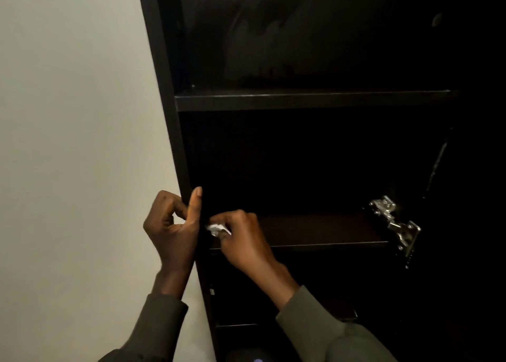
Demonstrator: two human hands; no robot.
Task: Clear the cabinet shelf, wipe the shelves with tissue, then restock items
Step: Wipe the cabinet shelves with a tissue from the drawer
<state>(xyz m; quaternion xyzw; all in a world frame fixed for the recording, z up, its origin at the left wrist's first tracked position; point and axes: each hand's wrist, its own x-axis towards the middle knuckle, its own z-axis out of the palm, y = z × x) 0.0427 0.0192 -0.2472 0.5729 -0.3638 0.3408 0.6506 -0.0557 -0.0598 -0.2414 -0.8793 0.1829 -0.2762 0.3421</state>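
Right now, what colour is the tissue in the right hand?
White, crumpled tissue pinched by the right hand; the head view shows it.

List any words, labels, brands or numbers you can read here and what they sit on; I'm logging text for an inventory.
None can be read: the dark cabinet, its shelves, the metal hinge and the crumpled tissue in the right hand show no legible text.

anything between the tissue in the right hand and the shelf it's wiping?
Nothing visible. The right hand pinches the crumpled tissue at the left end of the lower shelf, by the cabinet's side panel. The lit part of the shelf shows nothing on it. The left hand grips the panel's front edge, off the shelf.
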